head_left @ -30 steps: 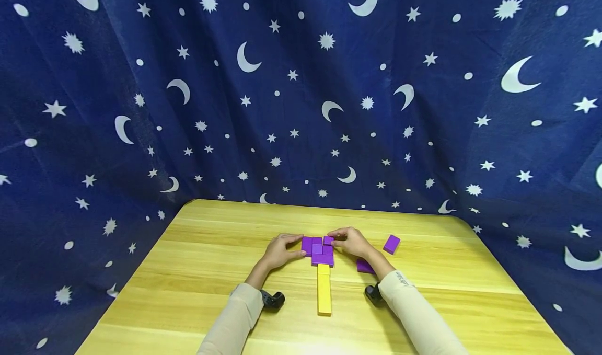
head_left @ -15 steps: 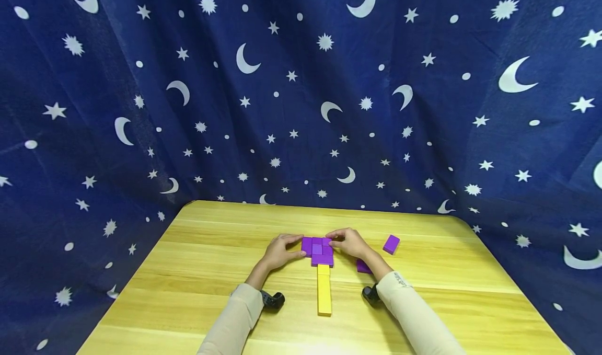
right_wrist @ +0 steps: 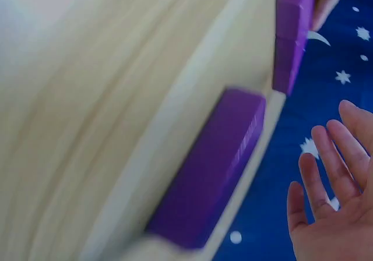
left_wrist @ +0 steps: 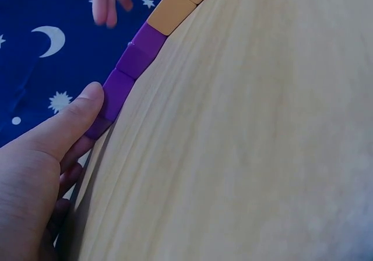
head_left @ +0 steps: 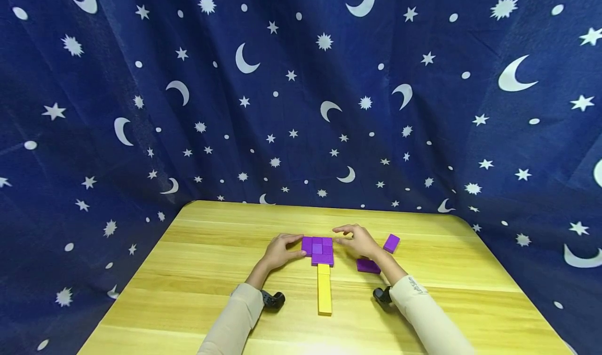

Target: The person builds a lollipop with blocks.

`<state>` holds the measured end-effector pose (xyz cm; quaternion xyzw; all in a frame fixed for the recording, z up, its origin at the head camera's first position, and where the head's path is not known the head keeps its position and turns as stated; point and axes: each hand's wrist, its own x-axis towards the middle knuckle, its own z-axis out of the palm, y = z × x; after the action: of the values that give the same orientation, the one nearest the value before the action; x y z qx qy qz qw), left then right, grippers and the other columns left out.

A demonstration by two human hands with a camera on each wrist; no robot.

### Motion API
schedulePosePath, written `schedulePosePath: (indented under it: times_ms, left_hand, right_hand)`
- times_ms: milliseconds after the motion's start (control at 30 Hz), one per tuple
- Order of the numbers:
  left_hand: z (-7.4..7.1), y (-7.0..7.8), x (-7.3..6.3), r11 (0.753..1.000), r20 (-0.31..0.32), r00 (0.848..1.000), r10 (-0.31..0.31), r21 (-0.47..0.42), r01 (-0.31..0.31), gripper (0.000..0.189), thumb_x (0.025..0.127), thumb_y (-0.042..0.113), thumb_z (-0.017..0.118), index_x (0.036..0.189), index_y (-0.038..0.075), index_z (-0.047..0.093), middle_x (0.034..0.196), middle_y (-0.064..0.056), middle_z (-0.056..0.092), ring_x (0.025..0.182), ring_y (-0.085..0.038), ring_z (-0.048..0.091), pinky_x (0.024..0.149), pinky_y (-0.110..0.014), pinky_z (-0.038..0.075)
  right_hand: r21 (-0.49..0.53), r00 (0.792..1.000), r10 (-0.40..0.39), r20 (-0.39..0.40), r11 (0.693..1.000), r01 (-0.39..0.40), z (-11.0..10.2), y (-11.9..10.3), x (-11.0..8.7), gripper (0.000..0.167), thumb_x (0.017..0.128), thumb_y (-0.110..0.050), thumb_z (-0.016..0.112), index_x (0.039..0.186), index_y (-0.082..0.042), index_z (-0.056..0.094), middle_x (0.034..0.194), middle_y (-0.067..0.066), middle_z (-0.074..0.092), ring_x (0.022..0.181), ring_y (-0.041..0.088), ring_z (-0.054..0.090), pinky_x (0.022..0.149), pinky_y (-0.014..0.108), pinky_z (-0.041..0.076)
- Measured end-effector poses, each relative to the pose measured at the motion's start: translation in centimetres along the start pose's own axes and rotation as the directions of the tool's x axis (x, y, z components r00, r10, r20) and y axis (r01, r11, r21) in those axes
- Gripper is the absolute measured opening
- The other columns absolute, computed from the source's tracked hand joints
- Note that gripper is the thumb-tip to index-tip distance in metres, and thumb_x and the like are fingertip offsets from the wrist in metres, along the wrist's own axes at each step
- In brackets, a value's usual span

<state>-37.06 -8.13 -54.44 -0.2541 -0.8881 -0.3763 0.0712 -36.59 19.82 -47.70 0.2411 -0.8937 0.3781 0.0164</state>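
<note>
Flat purple blocks (head_left: 322,260) lie side by side in a cluster on the table, above a column of yellow blocks (head_left: 324,292). My left hand (head_left: 281,251) holds the leftmost purple block (head_left: 307,245) at its edges; in the left wrist view, the thumb (left_wrist: 87,101) touches that block's side while the other fingers are partly hidden beyond it. Just right of the cluster, my right hand (head_left: 359,241) holds nothing. Its fingers are spread and relaxed in the right wrist view, apart from the blocks.
Two loose purple blocks lie to the right: one long block (head_left: 368,266) beside my right forearm and another block (head_left: 391,243) farther back. A dark blue curtain (head_left: 301,109) with moons and stars hangs behind the wooden table (head_left: 211,271). Black wrist devices (head_left: 273,300) sit at both wrists.
My right hand slid the small upper-right purple block against the cluster, then let go and moved a little right. The left hand has stayed in place.
</note>
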Motion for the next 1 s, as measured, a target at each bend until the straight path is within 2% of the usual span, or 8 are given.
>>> schedulePosePath:
  times_ms: [200, 333, 467, 600, 700, 800, 933, 1000]
  left_hand:
    - [-0.1, 0.0, -0.1, 1.0, 0.0, 1.0, -0.011, -0.006, 0.011, 0.058, 0.079, 0.044, 0.069, 0.128, 0.015, 0.057, 0.126, 0.001, 0.057, 0.117, -0.023, 0.047, 0.099, -0.043, 0.034]
    - [-0.3, 0.1, -0.2, 1.0, -0.013, 1.0, 0.009, 0.0, -0.009, 0.058, 0.08, 0.043, 0.069, 0.127, 0.012, 0.057, 0.126, -0.001, 0.057, 0.116, -0.025, 0.048, 0.098, -0.044, 0.035]
    - [-0.3, 0.1, -0.2, 1.0, -0.027, 0.999, 0.028, 0.005, -0.028, 0.057, 0.08, 0.042, 0.069, 0.127, 0.011, 0.058, 0.124, -0.003, 0.058, 0.114, -0.027, 0.049, 0.096, -0.047, 0.036]
    - [-0.3, 0.0, -0.3, 1.0, -0.015, 1.0, 0.006, -0.01, -0.006, 0.058, 0.08, 0.044, 0.068, 0.128, 0.013, 0.057, 0.125, -0.002, 0.057, 0.115, -0.026, 0.048, 0.097, -0.047, 0.035]
    - [-0.3, 0.1, -0.4, 1.0, -0.013, 1.0, -0.005, -0.021, 0.005, 0.058, 0.08, 0.044, 0.068, 0.128, 0.012, 0.057, 0.126, -0.003, 0.057, 0.116, -0.027, 0.046, 0.098, -0.048, 0.033]
    - [-0.1, 0.1, -0.4, 1.0, -0.039, 0.999, 0.017, -0.001, -0.017, 0.057, 0.081, 0.043, 0.068, 0.127, 0.01, 0.057, 0.124, -0.005, 0.058, 0.115, -0.028, 0.047, 0.096, -0.049, 0.034]
    - [-0.1, 0.2, -0.4, 0.999, -0.05, 0.998, 0.036, 0.004, -0.036, 0.057, 0.081, 0.042, 0.068, 0.126, 0.009, 0.058, 0.123, -0.006, 0.059, 0.113, -0.029, 0.048, 0.095, -0.05, 0.035]
    - [-0.2, 0.3, -0.3, 1.0, -0.028, 0.999, 0.016, -0.021, -0.016, 0.058, 0.081, 0.042, 0.068, 0.127, 0.01, 0.057, 0.124, -0.005, 0.058, 0.115, -0.028, 0.047, 0.097, -0.05, 0.034]
  right_hand:
    - [-0.03, 0.998, -0.026, -0.048, 0.999, 0.025, -2.4, -0.1, -2.2, 0.032, 0.086, -0.018, 0.066, 0.114, -0.004, 0.065, 0.111, 0.01, 0.064, 0.099, 0.032, 0.055, 0.076, 0.042, 0.044]
    - [-0.027, 0.999, -0.021, -0.024, 0.999, 0.02, -3.3, 0.2, -4.1, 0.031, 0.085, -0.018, 0.067, 0.112, -0.003, 0.065, 0.106, 0.009, 0.066, 0.097, 0.033, 0.054, 0.074, 0.042, 0.043]
    - [-0.023, 1.0, 0.0, -0.005, 1.0, -0.001, -3.7, 1.0, -5.9, 0.031, 0.083, -0.018, 0.07, 0.109, -0.002, 0.066, 0.104, 0.009, 0.066, 0.096, 0.034, 0.054, 0.078, 0.049, 0.044]
    - [-0.076, 1.0, 0.001, 0.014, 0.997, 0.0, -3.9, 1.9, -7.3, 0.034, 0.08, -0.02, 0.072, 0.108, 0.0, 0.067, 0.103, 0.012, 0.067, 0.091, 0.031, 0.057, 0.078, 0.047, 0.048]
    - [-0.166, 1.0, -0.005, 0.021, 0.986, 0.009, -3.9, 2.4, -8.0, 0.036, 0.077, -0.022, 0.075, 0.106, -0.002, 0.068, 0.1, 0.011, 0.067, 0.085, 0.024, 0.059, 0.073, 0.04, 0.049]
    - [-0.238, 1.0, -0.023, 0.018, 0.971, 0.027, -3.9, 2.7, -8.4, 0.036, 0.073, -0.024, 0.078, 0.103, -0.005, 0.07, 0.096, 0.007, 0.068, 0.082, 0.019, 0.059, 0.071, 0.037, 0.047]
    - [-0.26, 0.998, -0.064, 0.014, 0.963, 0.066, -3.9, 3.0, -8.5, 0.032, 0.071, -0.026, 0.079, 0.096, -0.007, 0.071, 0.089, 0.001, 0.067, 0.08, 0.015, 0.057, 0.07, 0.033, 0.045]
    - [-0.249, 0.998, -0.064, 0.02, 0.966, 0.067, -3.9, 3.1, -8.5, 0.03, 0.072, -0.025, 0.079, 0.094, -0.007, 0.072, 0.087, 0.0, 0.067, 0.078, 0.014, 0.056, 0.067, 0.03, 0.045]
